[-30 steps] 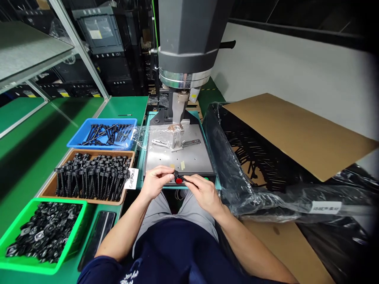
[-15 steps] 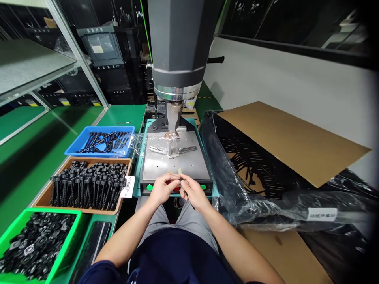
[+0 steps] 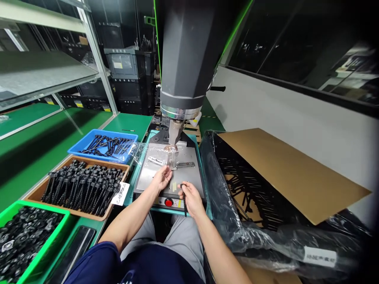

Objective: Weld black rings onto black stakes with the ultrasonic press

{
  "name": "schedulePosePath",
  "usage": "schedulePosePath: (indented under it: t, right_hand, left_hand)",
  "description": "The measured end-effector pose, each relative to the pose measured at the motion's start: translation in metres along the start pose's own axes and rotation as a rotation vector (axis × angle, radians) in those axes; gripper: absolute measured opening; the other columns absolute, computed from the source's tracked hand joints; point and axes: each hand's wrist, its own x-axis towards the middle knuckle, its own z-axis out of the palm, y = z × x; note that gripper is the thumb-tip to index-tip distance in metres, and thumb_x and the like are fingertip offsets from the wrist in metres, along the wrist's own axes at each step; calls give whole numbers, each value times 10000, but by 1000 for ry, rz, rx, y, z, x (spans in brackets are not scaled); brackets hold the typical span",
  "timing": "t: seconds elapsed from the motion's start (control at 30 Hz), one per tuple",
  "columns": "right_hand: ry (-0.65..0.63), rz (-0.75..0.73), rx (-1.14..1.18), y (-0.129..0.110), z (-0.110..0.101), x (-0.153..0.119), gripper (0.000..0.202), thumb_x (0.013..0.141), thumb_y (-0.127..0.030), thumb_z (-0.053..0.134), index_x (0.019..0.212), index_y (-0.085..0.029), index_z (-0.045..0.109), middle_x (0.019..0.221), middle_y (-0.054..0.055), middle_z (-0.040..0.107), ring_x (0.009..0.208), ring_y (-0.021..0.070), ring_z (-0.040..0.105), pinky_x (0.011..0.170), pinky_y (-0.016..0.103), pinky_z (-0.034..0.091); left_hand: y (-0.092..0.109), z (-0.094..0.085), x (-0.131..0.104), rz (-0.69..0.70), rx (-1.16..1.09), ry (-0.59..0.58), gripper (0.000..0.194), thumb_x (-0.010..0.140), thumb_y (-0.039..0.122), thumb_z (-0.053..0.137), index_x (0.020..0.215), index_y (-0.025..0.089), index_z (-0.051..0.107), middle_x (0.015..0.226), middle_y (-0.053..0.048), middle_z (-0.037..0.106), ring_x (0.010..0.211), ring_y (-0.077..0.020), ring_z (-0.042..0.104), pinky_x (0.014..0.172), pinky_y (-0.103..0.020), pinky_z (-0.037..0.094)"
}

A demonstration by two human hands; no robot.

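Note:
My left hand (image 3: 162, 179) is at the front of the small clear fixture (image 3: 172, 159) on the metal plate (image 3: 148, 181). Its fingers are curled together, and whatever lies between them is hidden. In my right hand (image 3: 193, 200) is a black ribbed rod (image 3: 185, 208), pinched near its top end and hanging down over the plate's front edge. Above the fixture is the metal tip (image 3: 175, 134) of a large grey press head (image 3: 185, 59). A red button (image 3: 168, 202) shows on the machine's front, between my forearms.
To the left stand a blue tray (image 3: 74, 149) of black rods, a brown tray (image 3: 31, 194) of headed rods and a green bin (image 3: 56, 232) of small black parts. On the right, a plastic-lined box (image 3: 217, 189) holds black rods under a cardboard sheet (image 3: 284, 165).
My hands, together at the plate's front edge before, have parted. The left has moved forward to the fixture; the right stays near the edge with the rod. The view has tilted up.

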Motion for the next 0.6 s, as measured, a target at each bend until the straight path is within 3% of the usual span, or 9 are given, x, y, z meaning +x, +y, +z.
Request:
schedulePosePath:
  t: [0.13,0.27,0.43,0.6]
  right_hand:
    - [-7,39,87,0,-4,21,517,627,-449,829,1027,-196,622,887,48,682,686,153,608,624,305,516]
    - [-44,42,121,-7,2,51,471,588,-423,844,963,-208,655,927,55,684,748,176,622,668,349,539]
    - [19,-131,-23,-17,22,89,459,588,-403,808,965,-200,645,963,63,708,813,188,638,687,306,505]
    - [-40,-299,-188,-19,40,111,420,605,-364,775,961,-179,650,960,85,712,883,220,644,822,369,507]
  left_hand:
    - [5,-2,-15,20,-54,-47,139,759,111,725,788,171,603,714,2,666,735,-132,680,750,-277,556]
    - [17,-2,-33,58,-95,-153,163,743,86,722,759,170,584,760,-3,691,810,-161,698,798,-312,566]
    - [33,7,-45,64,-89,-218,132,765,93,692,786,158,579,960,-80,724,903,-233,712,820,-368,589]
    - [46,19,-52,51,-124,-220,83,822,61,607,797,132,572,983,-111,718,835,-198,726,671,-237,606]
